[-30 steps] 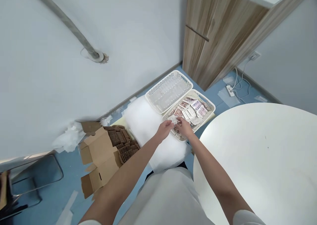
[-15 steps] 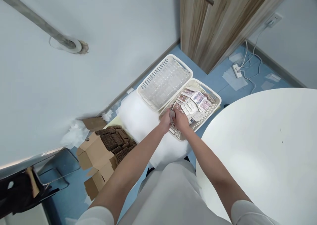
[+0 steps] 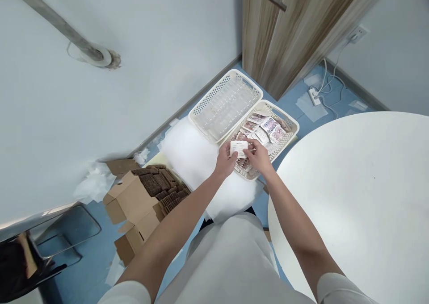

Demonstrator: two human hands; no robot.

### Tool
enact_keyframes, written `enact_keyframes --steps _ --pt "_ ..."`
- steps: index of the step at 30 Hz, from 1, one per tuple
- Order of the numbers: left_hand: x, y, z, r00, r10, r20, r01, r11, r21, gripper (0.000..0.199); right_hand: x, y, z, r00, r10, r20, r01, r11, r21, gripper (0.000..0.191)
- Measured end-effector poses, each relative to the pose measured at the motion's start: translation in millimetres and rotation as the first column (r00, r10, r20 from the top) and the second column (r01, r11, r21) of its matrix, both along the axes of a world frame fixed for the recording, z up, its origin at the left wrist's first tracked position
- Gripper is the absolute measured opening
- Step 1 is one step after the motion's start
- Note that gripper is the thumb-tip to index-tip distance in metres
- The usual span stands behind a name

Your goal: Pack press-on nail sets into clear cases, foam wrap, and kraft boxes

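Note:
Between my two hands is a small white card (image 3: 238,148) with rounded corners and lines of print. My left hand (image 3: 225,161) pinches its left side, the thumb on the face. At the card's right edge, my right hand (image 3: 259,156) closes on it with thumb and fingers. Both hands are over the near end of a white plastic basket (image 3: 295,126), which holds several similar printed cards (image 3: 270,125), some with pinkish-purple pictures. A second white basket (image 3: 192,116) adjoins it at the upper left, with clear plastic pieces (image 3: 228,107) inside.
White padded material (image 3: 187,147) lies below the baskets. An open cardboard box (image 3: 134,201) with stacked dark brown pieces (image 3: 161,183) is at left. A round white table (image 3: 351,197) curves along the right. Beyond stand a wooden cabinet (image 3: 268,36) and a power strip (image 3: 314,97).
My hands have come up from low in the basket and moved slightly right. The card they hold now faces me flat, its print showing. The view has shifted a little.

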State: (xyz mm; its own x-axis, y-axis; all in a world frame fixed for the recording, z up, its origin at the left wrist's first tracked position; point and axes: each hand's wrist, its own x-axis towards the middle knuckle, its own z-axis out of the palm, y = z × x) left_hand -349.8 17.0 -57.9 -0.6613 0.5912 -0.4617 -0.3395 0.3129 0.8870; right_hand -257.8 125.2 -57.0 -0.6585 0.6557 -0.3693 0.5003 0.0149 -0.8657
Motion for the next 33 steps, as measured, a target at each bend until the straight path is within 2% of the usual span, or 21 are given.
enact_keyframes --steps 4,9,12,14,17,19,21,23,25,26,27,28,30,33 --pt "16 -22 23.7 0.998 -0.052 0.022 0.052 0.999 -0.01 0.03 22 -19 15.9 0.98 -0.158 -0.122 0.14 0.979 -0.145 0.041" --pt "38 -65 46.0 0.998 -0.052 0.018 0.052 0.998 0.046 0.017 46 -63 32.1 0.961 -0.213 -0.176 0.191 0.972 -0.135 0.044" --pt "47 -97 54.6 0.998 -0.057 -0.015 0.058 0.992 0.115 0.015 58 -95 43.9 0.968 -0.174 -0.183 0.169 0.985 -0.043 0.043" --pt "53 -118 59.8 0.995 -0.065 -0.071 0.075 0.986 0.148 0.015 67 -115 55.4 0.973 -0.154 -0.169 0.169 0.983 0.077 0.044" --pt "63 -146 68.1 0.952 -0.06 -0.299 0.104 0.986 0.133 0.014 82 -144 77.0 0.976 -0.17 -0.137 0.203 0.937 0.283 0.052" --pt "72 -160 73.9 0.846 -0.078 -0.528 0.163 0.98 0.117 0.012 92 -163 90.9 0.974 -0.172 -0.145 0.211 0.923 0.323 0.057" --pt "82 -170 79.1 0.661 -0.123 -0.74 0.287 0.953 0.098 0.011 102 -183 101.4 0.967 -0.181 -0.178 0.222 0.943 0.248 0.059" --pt "93 -177 82.9 0.438 -0.175 -0.882 0.448 0.893 0.045 0.014 113 -202 107.8 0.943 -0.253 -0.218 0.283 0.951 0.12 0.057" --pt "105 -181 85.2 0.252 -0.2 -0.947 0.586 0.81 -0.016 0.016 127 -216 111.0 0.897 -0.367 -0.247 0.382 0.924 0.014 0.053" --pt "111 -182 85.9 0.193 -0.2 -0.961 0.643 0.766 -0.031 0.014 136 -221 112.2 0.87 -0.421 -0.256 0.431 0.902 -0.019 0.05" --pt "118 -182 86.5 0.164 -0.191 -0.968 0.688 0.726 -0.026 0.012 145 -225 113.3 0.843 -0.468 -0.264 0.476 0.879 -0.038 0.047" --pt "124 -183 86.9 0.166 -0.176 -0.97 0.72 0.694 -0.003 0.011 155 -228 114.6 0.817 -0.508 -0.273 0.516 0.855 -0.049 0.044" --pt "135 -182 87.9 0.247 -0.154 -0.957 0.74 0.668 0.084 0.019 175 -231 117.8 0.769 -0.567 -0.296 0.574 0.816 -0.07 0.041" --pt "151 -177 90.0 0.482 -0.196 -0.854 0.672 0.708 0.217 0.03 203 -235 123.2 0.702 -0.629 -0.334 0.639 0.763 -0.095 0.042"
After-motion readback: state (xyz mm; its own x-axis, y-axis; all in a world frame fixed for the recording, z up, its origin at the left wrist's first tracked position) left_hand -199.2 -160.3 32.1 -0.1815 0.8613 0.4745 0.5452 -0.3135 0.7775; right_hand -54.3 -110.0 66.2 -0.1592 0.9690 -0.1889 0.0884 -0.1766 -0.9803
